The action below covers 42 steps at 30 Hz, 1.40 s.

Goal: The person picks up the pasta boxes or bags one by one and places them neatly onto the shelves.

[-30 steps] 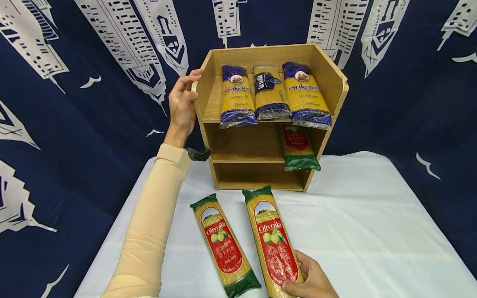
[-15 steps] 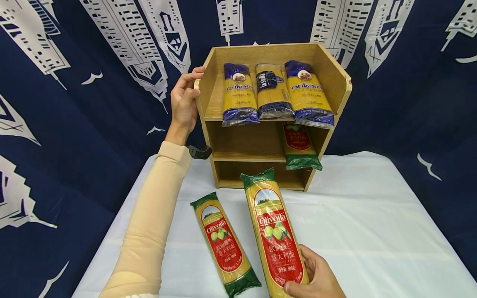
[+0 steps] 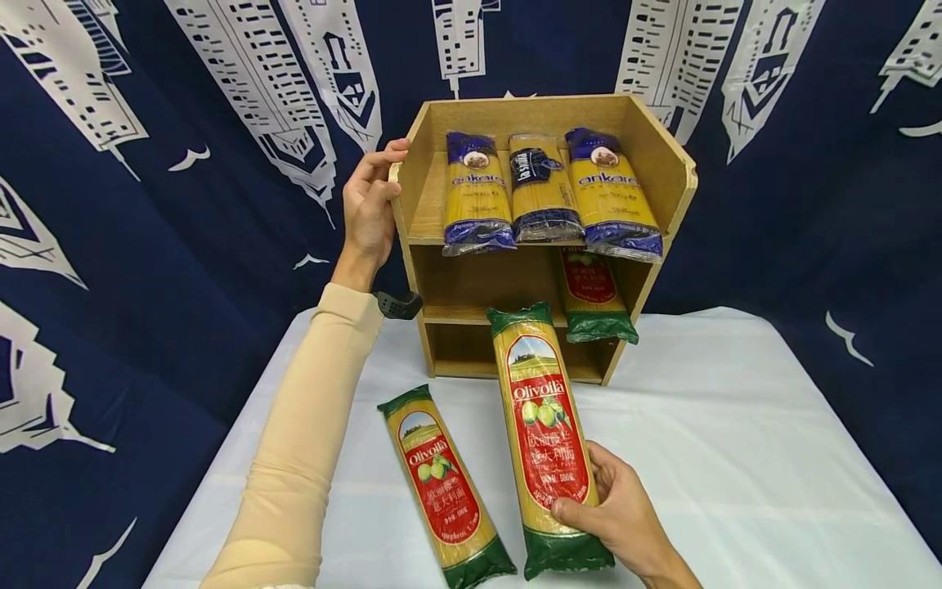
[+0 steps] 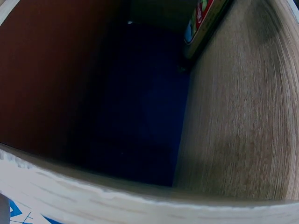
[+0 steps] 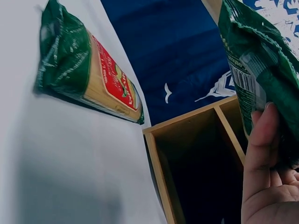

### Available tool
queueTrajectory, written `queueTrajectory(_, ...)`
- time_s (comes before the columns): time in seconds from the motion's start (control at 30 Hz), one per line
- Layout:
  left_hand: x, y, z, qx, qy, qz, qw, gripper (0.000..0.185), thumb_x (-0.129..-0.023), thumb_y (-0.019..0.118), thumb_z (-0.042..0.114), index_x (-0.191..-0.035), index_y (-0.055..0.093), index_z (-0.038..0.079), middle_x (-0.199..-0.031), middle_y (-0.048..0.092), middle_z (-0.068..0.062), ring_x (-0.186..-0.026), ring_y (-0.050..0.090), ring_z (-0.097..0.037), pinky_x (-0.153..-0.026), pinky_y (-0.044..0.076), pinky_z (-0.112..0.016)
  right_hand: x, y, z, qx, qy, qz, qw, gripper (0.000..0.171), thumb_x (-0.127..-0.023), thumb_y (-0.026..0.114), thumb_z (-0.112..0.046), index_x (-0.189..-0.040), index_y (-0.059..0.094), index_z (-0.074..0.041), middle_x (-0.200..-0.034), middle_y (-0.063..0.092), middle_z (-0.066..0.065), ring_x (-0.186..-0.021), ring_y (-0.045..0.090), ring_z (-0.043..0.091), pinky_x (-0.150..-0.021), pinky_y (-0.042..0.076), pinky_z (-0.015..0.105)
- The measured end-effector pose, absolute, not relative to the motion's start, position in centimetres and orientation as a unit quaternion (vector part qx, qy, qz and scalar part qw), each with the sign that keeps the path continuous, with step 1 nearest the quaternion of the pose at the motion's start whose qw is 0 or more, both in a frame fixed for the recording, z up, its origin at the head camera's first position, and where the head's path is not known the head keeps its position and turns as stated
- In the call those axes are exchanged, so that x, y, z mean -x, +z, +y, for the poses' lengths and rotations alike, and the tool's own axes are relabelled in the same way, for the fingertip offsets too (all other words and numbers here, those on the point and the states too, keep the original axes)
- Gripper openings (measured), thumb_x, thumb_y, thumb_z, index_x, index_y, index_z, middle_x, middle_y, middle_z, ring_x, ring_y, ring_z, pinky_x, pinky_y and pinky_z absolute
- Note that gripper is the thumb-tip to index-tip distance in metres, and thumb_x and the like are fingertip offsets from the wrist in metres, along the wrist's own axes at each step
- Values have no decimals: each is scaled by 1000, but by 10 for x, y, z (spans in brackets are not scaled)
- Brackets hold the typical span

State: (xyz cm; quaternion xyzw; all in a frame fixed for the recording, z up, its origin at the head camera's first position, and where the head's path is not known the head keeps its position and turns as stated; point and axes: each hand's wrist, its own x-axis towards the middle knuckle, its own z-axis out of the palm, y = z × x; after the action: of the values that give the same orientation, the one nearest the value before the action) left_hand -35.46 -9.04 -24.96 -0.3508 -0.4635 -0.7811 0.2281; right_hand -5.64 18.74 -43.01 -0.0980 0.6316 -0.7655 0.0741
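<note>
My right hand (image 3: 618,511) grips a pack of Olivoilà spaghetti (image 3: 545,425) near its lower end, thumb across the front. The pack is raised over the table, its green top end overlapping the lower shelves in the head view. In the right wrist view the green end of the held pack (image 5: 261,60) shows above the fingers. At the upper left, my left hand (image 3: 370,204) holds the side edge of the wooden shelf unit (image 3: 486,282). A second Olivoilà pack (image 3: 445,487) lies on the table to the left, also seen lying there as a spaghetti pack (image 5: 107,77) in the right wrist view.
Three yellow pasta packs (image 3: 478,196) lie side by side on the top shelf. Another Olivoilà pack (image 3: 592,294) sits at the right of the middle shelf, its green end sticking out. A white cloth (image 3: 736,458) covers the table; a dark blue printed curtain (image 3: 773,229) hangs behind.
My right hand has lifted the spaghetti pack up and forward toward the shelf unit, so its lower green end now shows. The left hand keeps its hold on the unit's edge.
</note>
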Motion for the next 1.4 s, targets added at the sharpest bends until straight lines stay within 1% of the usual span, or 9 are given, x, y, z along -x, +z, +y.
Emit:
queueTrajectory(0.13, 354, -251, -92, 350, -780, -466, 228, 31, -76, 53, 7, -102, 71, 10, -126, 65, -14, -132, 51, -29, -111, 38, -36, 70, -433, 186, 120, -776, 616, 61, 62, -87, 69, 7, -138, 36, 21, -116, 68, 24, -100, 72, 33, -83, 58, 45)
queueTrajectory(0.4, 354, -249, -91, 356, -781, -460, 228, 31, -76, 53, 6, -102, 71, 10, -125, 65, -13, -132, 51, -29, -111, 38, -36, 94, -432, 185, 127, -782, 609, 38, 62, -86, 67, 11, -138, 35, 23, -115, 71, 18, -100, 72, 29, -83, 59, 41)
queueTrajectory(0.53, 354, -249, -90, 357, -779, -461, 232, 31, -76, 53, 7, -102, 71, 10, -126, 65, -14, -131, 51, -29, -111, 37, -37, 106, -429, 186, 115, -780, 614, 30, 62, -86, 67, 9, -138, 35, 23, -115, 71, 16, -100, 72, 26, -83, 59, 38)
queueTrajectory(0.73, 355, -249, -91, 357, -777, -463, 234, 31, -77, 53, 7, -102, 71, 9, -126, 65, -14, -132, 51, -30, -112, 37, -37, 124, -424, 186, 94, -773, 627, 30, 59, -87, 68, 7, -138, 40, 19, -113, 72, 15, -98, 72, 24, -83, 59, 37)
queueTrajectory(0.93, 355, -250, -91, 359, -782, -455, 229, 31, -77, 53, 5, -102, 70, 8, -127, 63, -17, -132, 51, -30, -112, 36, -36, 138, -416, 183, 65, -767, 638, 25, 54, -87, 70, 5, -133, 44, 18, -106, 74, 12, -92, 73, 22, -79, 60, 35)
queueTrajectory(1.13, 356, -252, -90, 355, -786, -454, 224, 30, -76, 54, 6, -102, 70, 6, -127, 63, -17, -130, 52, -30, -111, 37, -35, 151, -404, 179, 20, -767, 640, 41, 53, -90, 70, 2, -134, 44, 16, -104, 73, 11, -89, 73, 21, -78, 60, 35)
queueTrajectory(1.4, 356, -251, -91, 356, -784, -457, 223, 30, -77, 53, 5, -102, 70, 7, -127, 63, -15, -131, 51, -29, -112, 37, -35, 167, -392, 180, 13, -759, 648, 59, 48, -93, 68, -2, -131, 45, 16, -101, 74, 9, -88, 73, 19, -79, 59, 33)
